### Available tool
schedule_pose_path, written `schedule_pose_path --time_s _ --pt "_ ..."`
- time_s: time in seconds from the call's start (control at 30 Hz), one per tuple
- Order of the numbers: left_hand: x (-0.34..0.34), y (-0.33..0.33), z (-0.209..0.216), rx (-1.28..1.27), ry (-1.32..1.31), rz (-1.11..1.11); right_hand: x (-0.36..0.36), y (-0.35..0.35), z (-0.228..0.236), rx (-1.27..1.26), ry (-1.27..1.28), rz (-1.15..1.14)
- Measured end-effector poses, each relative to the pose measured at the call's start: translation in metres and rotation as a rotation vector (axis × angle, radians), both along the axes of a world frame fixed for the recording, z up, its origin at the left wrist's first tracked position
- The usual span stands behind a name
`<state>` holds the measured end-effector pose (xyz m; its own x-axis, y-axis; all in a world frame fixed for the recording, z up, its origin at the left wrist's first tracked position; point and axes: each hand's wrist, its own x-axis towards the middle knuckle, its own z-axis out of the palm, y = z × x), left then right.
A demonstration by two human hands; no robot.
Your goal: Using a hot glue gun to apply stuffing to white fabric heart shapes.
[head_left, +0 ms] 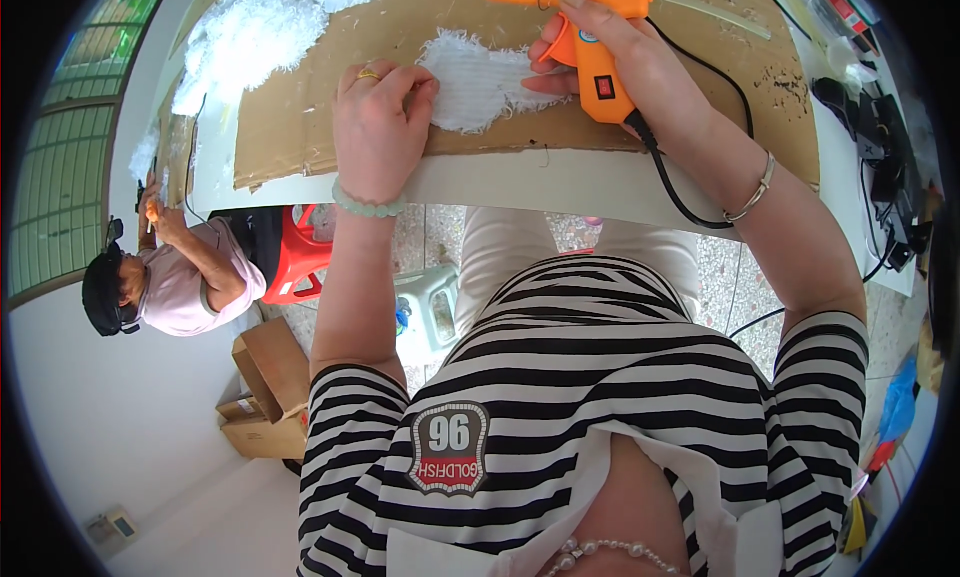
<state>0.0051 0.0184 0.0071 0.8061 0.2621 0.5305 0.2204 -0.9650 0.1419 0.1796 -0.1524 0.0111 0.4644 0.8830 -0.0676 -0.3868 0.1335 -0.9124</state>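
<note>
In my right hand is an orange hot glue gun, its fingers wrapped round the handle. The nozzle points left near the top edge, and a clear glue stick juts from its back. A white, fuzzy-edged piece of ribbed fabric lies flat on the brown cardboard. My left hand is closed at the fabric's left edge, thumb and fingers pinched on it. The lower fingers of my right hand reach the fabric's right end.
White fluffy material is heaped at the far left. The gun's black cord loops over the table edge. Black devices and cables crowd the right side. A co-worker sits at left on a red stool; cardboard boxes stand behind.
</note>
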Motion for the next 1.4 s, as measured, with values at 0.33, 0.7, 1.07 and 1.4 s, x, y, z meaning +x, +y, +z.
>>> schedule_pose_path --time_s 0.33,0.7,1.07,1.4 --pt "-0.028 0.002 -0.002 -0.15 -0.087 0.076 0.001 0.002 0.012 -0.105 0.16 -0.01" --pt "-0.009 -0.02 0.001 -0.095 -0.041 0.001 -0.002 0.003 0.018 -0.111 0.138 -0.027" --pt "-0.01 0.008 -0.003 -0.392 -0.133 0.123 -0.006 -0.009 0.033 -0.088 0.056 0.039" --pt "-0.018 0.015 0.007 -0.534 -0.202 0.003 0.018 -0.032 0.019 -0.13 -0.37 0.176"
